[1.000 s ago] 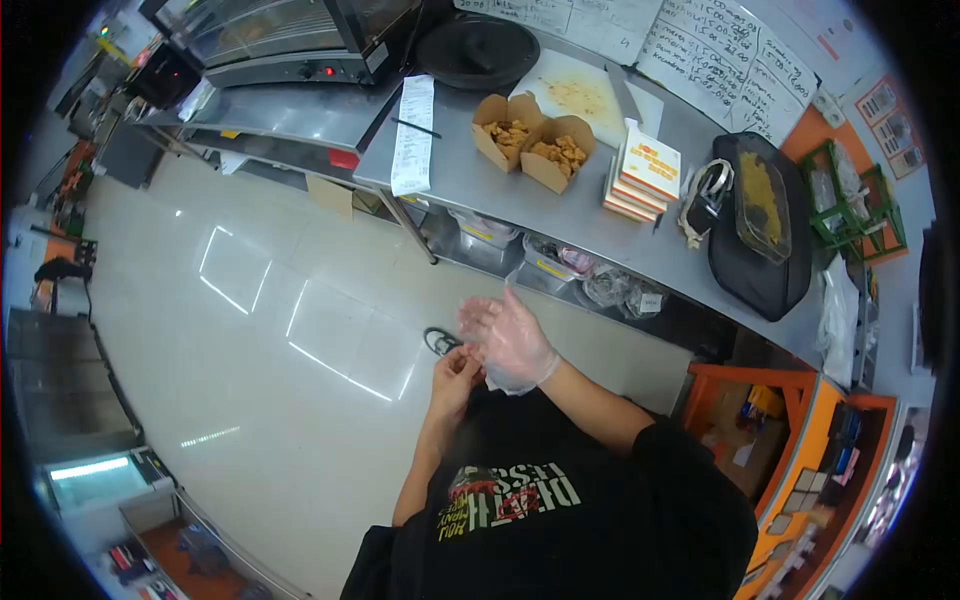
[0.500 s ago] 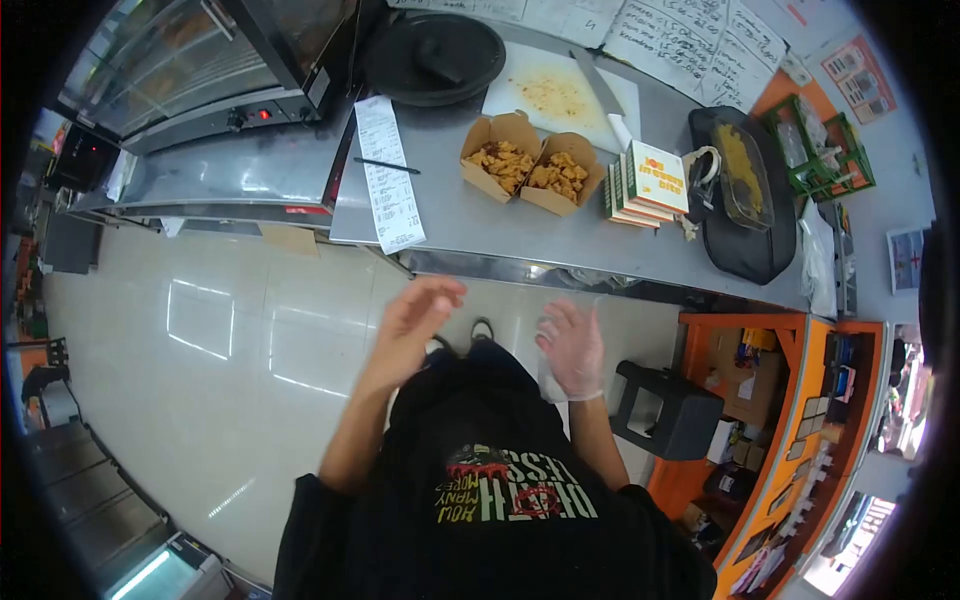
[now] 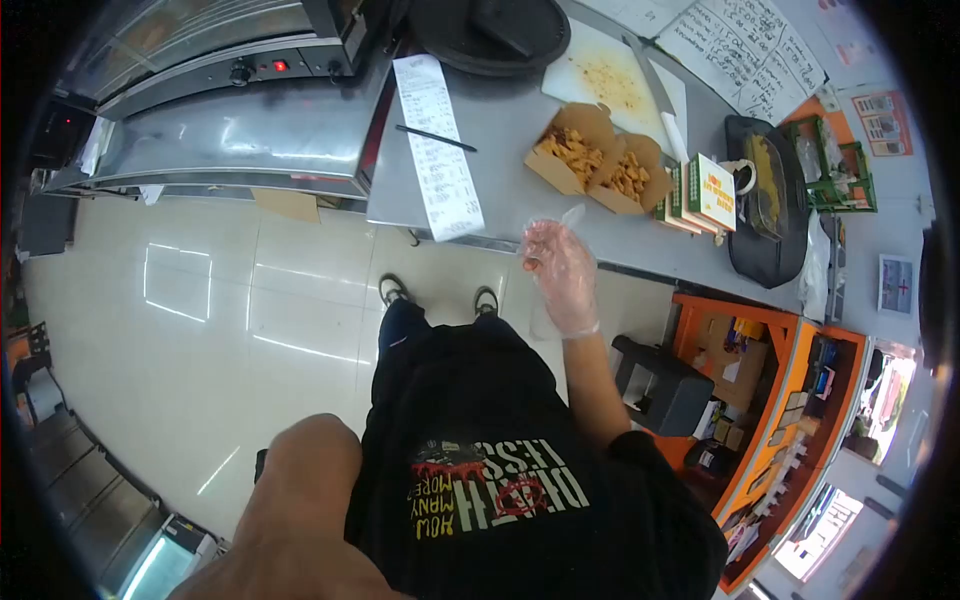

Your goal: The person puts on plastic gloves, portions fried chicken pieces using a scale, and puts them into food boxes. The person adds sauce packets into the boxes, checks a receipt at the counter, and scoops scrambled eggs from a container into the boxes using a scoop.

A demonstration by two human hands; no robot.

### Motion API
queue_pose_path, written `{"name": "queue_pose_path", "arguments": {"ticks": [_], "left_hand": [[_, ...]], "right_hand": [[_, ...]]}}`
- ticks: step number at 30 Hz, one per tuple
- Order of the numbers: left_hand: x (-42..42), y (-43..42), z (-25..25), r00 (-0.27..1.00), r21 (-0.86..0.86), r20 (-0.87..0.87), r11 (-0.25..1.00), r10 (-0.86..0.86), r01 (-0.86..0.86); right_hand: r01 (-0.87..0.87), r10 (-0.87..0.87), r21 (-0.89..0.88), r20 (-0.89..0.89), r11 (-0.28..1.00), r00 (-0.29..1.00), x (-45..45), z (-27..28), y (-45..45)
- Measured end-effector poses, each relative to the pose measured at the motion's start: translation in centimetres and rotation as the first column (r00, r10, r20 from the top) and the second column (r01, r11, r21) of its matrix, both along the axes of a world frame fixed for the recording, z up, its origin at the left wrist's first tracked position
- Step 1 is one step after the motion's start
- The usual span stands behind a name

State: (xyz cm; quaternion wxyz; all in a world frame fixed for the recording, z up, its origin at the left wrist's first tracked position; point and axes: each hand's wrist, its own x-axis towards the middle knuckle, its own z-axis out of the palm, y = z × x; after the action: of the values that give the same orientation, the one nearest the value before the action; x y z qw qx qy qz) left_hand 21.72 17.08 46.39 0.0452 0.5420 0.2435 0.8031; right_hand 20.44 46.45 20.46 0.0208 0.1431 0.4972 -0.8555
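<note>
My right hand (image 3: 562, 277) wears a clear, loose plastic glove. It hovers just off the front edge of the steel counter (image 3: 500, 200), fingers curled in, and I see nothing held in it. My left hand is out of view; only the bent bare left arm (image 3: 310, 480) shows at the lower left. Beyond the right hand stand two open cardboard boxes of fried pieces, the left box (image 3: 560, 171) and the right box (image 3: 615, 200). Beside them is a stack of printed cartons (image 3: 711, 194). A long receipt (image 3: 440, 165) lies to the left with a black pen (image 3: 436, 138) across it.
A white cutting board (image 3: 575, 75) carries crumbs and a knife (image 3: 660, 95). Behind the receipt sits a black lidded pan (image 3: 455, 40). A glass dish (image 3: 766, 190) rests on a black tray at the right. A heated cabinet (image 3: 230, 85) stands left, orange shelves (image 3: 740, 300) right.
My left hand has left the view, its arm drawn back and raised. The gloved right hand has moved up and slightly left toward the counter, its fingers curling more. The camera view has shifted.
</note>
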Motion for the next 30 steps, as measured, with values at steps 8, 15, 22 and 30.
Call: {"name": "queue_pose_path", "arguments": {"ticks": [8,15,22,30], "left_hand": [[-3.2,-6.1,-2.2,0.994,0.147,0.096,0.988,-0.059,0.044],[-5.1,-6.1,-3.0,0.986,0.206,0.134,0.976,-0.099,0.071],[-4.6,-3.8,-1.9,0.983,0.243,0.148,0.967,-0.11,0.072],[-10.7,10.5,-3.6,0.882,0.098,0.381,0.961,-0.277,0.259]], "right_hand": [[0.164,-0.169,0.051,0.12,0.985,0.978,-0.5,-2.0,-7.3],[0.263,-0.281,0.129,0.151,0.956,0.948,0.4,-2.1,-6.9],[0.221,-0.251,0.185,0.16,0.958,0.955,-1.4,-2.3,-2.5],[0.027,-0.073,0.302,0.141,0.953,0.987,1.1,2.6,4.4]]}}
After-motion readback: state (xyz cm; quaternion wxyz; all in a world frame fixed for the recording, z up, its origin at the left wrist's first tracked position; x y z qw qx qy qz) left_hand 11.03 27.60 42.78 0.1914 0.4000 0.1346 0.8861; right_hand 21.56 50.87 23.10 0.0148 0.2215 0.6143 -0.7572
